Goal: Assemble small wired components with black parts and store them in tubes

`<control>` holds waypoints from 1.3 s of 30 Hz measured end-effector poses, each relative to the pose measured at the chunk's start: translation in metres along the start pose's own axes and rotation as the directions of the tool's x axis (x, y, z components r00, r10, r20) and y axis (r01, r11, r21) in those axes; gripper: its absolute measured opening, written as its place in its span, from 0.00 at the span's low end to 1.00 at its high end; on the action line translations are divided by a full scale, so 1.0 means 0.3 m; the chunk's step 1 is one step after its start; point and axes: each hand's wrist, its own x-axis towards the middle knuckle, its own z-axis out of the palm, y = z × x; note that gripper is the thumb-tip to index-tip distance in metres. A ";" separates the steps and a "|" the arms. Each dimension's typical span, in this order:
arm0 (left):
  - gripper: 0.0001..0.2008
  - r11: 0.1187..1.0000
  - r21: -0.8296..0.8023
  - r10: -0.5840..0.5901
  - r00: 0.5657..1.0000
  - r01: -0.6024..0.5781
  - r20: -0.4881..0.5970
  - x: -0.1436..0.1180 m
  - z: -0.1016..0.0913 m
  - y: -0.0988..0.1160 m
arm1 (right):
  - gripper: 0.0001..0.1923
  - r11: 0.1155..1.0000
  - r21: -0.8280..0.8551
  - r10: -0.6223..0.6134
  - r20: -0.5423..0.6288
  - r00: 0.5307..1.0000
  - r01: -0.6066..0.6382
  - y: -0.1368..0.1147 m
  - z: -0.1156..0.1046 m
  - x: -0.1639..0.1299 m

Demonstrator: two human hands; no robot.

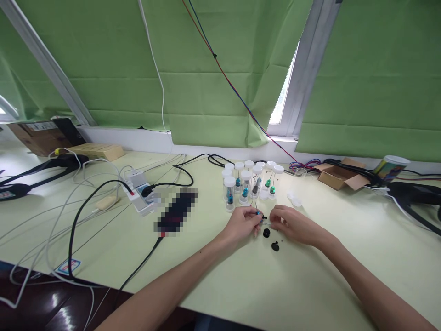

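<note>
Green fabric blinds (213, 69) cover the windows behind a pale yellow-green table (310, 276), the largest surface in view.

Left side of table: loose white and black cables (74, 207); one white power strip (139, 197) with plugs seated; one flat black device (176, 210), blurred, detail unreadable. Brown cardboard box (37, 135) at far left on the sill.

Right side of table: one small open cardboard box (339, 177) holding black cable.

Centre, back: cluster of clear plastic vials with white caps (250, 181), standing upright, each holding a small blue, green or dark component. Loose white caps (294, 198) lie just to the right of the cluster.

Centre, front: left hand (243, 223), grip pinched together on a tiny wired component with a blue body (258, 215), held just above the table in front of the vials. Right hand (292, 224), fingertips drawn together at the same component from the other side; whether they clamp it or only touch it cannot be told.

Smallest items: two small black round parts (270, 239) lying on the table just below both hands, near each other, apart from the fingers.
</note>
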 end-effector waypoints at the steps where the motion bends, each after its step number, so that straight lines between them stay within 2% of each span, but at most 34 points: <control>1: 0.09 1.000 0.002 -0.003 1.000 0.003 0.000 0.000 -0.001 -0.001 | 0.07 1.000 -0.005 0.000 0.011 1.000 0.000 0.001 -0.004 -0.002; 16: 0.07 1.000 0.012 -0.017 1.000 0.017 -0.010 0.001 0.002 -0.002 | 0.13 0.998 -0.041 -0.040 0.004 0.999 0.040 0.007 0.008 0.006; 24: 0.10 1.000 0.029 0.013 1.000 -0.013 0.006 0.007 -0.007 -0.019 | 0.12 0.998 -0.025 -0.057 -0.036 0.998 0.056 0.012 0.013 0.004; 39: 0.10 1.000 0.001 0.012 1.000 -0.012 -0.003 0.008 -0.002 -0.014 | 0.12 0.988 -0.137 -0.075 -0.005 0.997 0.073 0.005 0.012 0.000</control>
